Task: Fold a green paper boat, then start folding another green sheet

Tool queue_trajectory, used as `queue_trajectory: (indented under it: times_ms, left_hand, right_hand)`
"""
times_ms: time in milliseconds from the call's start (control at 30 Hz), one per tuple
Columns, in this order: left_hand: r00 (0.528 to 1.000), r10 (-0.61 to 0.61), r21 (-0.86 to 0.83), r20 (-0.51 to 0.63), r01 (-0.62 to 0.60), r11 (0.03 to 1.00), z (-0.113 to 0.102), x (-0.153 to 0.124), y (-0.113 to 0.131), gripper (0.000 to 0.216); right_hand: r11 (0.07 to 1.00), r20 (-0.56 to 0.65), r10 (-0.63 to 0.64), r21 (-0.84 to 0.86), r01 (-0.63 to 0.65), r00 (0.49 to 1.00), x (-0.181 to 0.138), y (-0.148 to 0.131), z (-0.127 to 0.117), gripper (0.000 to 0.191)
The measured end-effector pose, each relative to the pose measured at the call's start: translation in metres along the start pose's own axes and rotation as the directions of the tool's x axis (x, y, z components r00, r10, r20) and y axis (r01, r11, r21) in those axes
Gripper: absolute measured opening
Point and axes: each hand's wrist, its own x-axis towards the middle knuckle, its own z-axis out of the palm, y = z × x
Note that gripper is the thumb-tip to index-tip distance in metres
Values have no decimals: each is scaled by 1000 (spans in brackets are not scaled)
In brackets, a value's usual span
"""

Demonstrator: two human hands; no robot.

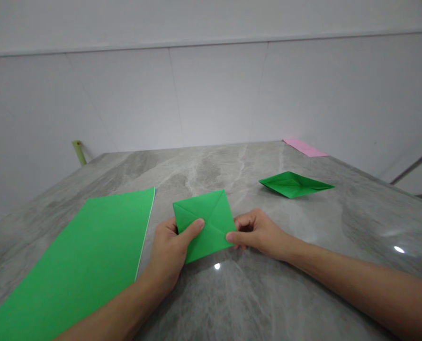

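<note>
Head view: left hand (173, 245) and right hand (266, 234) pinch green paper square (212, 222) (creased).

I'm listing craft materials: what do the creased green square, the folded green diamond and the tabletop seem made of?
Creased green square: apparently thin matte paper, by its straight crease lines.
Folded green diamond: probably similar paper, by its colour and sharp folded edges.
Tabletop: glossy grey stone or a stone-look surface, by its pale veining and bright reflections; I can't tell which.
</note>
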Motion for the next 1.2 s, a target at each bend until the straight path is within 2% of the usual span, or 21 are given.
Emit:
queue_trajectory:
  times_ms: [267, 433, 833, 1033, 1200]
  left_hand:
    - [998, 40, -68, -53, -44, 997, -3, 4, 0, 32]
    - [997, 38, -48, -67, -41, 998, -5, 4, -1, 34]
    - [996, 41, -154, 80, -28, 988, -5, 12, 0, 30]
    - [992, 26, -101, 124, -13, 995, -8, 10, -1, 30]
    - [972, -24, -35, 235, 33, 999, -10, 10, -3, 29]
  right_hand:
    - [999, -17, -2, 32, 3, 1000, 1, 0, 1, 35]
    - [999, -28, 5, 37, -4, 1000, 0, -2, 1, 36]
    - [999, -114, -26, 37, 31, 993, 1, 0, 0, 37]
    - [984, -120, -55, 161, 74, 991, 2, -1, 0, 41]
    - [955, -132, -92, 269, 125, 987, 4, 8, -3, 40]
